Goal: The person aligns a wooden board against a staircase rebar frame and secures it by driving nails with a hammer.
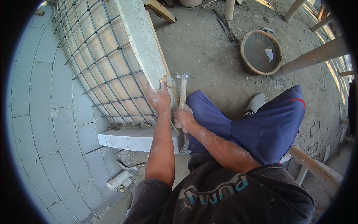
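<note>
My right hand is wrapped round the wooden handle of a claw hammer, its metal head pointing away from me. Just left of it, my left hand is closed at the near end of a long pale board; a small light piece shows at its fingertips, too small to name. The board stands along the edge of a plywood panel with a grid of steel bars. A light grey block lies below my left hand, under the forearm.
A wall of grey blocks rises on the left. A bucket of murky water stands at the upper right, near slanting poles. Timber lies at the lower right. Rubble and a white pipe-like piece lie at the lower left.
</note>
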Action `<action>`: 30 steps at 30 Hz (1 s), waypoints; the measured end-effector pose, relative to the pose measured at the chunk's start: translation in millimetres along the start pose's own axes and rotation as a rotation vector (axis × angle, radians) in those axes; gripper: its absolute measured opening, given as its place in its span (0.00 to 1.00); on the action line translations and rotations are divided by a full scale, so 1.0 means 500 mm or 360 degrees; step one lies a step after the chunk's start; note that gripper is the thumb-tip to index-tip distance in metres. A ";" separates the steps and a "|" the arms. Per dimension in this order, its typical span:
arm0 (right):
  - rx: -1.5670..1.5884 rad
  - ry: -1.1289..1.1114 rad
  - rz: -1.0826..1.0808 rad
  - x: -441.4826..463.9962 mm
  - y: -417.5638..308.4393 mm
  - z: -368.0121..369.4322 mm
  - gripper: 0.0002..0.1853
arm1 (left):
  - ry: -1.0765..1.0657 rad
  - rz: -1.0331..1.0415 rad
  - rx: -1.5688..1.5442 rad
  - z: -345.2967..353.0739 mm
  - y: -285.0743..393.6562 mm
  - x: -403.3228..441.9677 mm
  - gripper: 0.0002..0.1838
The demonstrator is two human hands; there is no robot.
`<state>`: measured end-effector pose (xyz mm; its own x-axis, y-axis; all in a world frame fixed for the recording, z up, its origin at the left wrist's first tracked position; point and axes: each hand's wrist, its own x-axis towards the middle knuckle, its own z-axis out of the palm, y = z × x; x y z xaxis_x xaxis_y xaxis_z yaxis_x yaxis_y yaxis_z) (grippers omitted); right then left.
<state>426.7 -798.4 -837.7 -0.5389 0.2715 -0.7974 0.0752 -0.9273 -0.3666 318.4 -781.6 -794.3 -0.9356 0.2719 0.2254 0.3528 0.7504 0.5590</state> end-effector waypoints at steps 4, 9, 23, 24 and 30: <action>0.0337 0.0118 -0.0334 -0.053 0.018 0.007 0.11 | 0.0001 0.0002 0.0007 0.008 -0.011 0.001 0.32; 0.0011 0.0112 -0.0290 -0.074 -0.027 -0.030 0.11 | -0.0017 -0.0010 -0.0094 -0.008 0.009 -0.002 0.30; -0.2195 0.0432 -0.0768 -0.018 -0.229 -0.175 0.20 | 0.0034 -0.0033 -0.0022 -0.012 0.015 -0.003 0.27; -0.2257 0.0486 -0.0780 -0.001 -0.226 -0.177 0.19 | 0.0034 -0.0029 -0.0041 -0.011 0.015 -0.002 0.27; -0.2288 0.0501 -0.0762 0.043 -0.185 -0.154 0.17 | 0.0041 -0.0008 -0.0124 -0.006 0.012 -0.002 0.26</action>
<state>472.9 -687.1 -857.9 -0.5690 0.6732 -0.4723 0.7681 0.2299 -0.5976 321.5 -779.0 -788.7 -0.9369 0.2520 0.2424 0.3494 0.7022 0.6204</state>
